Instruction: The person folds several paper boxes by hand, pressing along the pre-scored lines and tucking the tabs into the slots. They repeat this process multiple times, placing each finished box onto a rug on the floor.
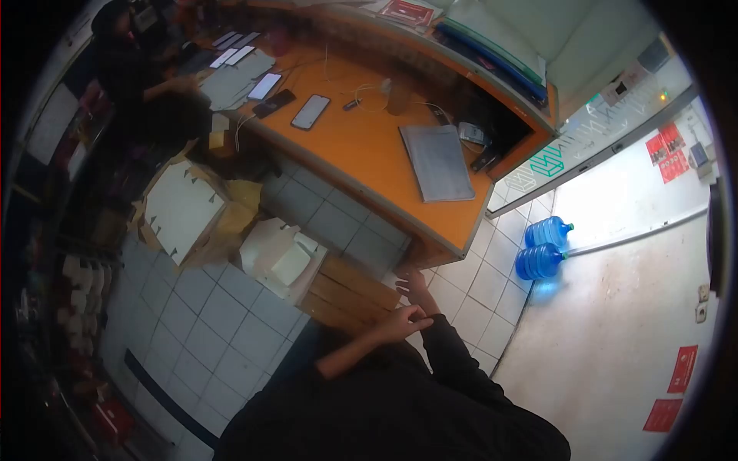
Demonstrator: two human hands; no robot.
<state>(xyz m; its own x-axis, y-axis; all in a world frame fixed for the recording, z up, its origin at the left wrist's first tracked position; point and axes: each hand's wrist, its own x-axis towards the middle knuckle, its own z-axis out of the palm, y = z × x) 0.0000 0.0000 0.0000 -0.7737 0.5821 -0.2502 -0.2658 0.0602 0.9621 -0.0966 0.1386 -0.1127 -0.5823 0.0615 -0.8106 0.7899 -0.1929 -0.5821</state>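
Observation:
My left hand (396,325) reaches across my body, its fingers closed at the cuff of the black right sleeve (452,346). The left forearm is bare. My right hand (413,286) extends from that cuff, open, with its fingers apart and nothing in it. Just beyond the hands is the corner of the orange desk (438,250). Beside them, to the left, lies a brown wooden surface (346,292). Next to it sits a white box with a white piece (290,263) inside.
A grey folder (438,163) and a phone (310,111) lie on the desk. Two blue water jugs (540,261) lie by the glass door. A white carton (183,207) with brown paper stands on the tiled floor at left. Another person (146,84) is at the far left.

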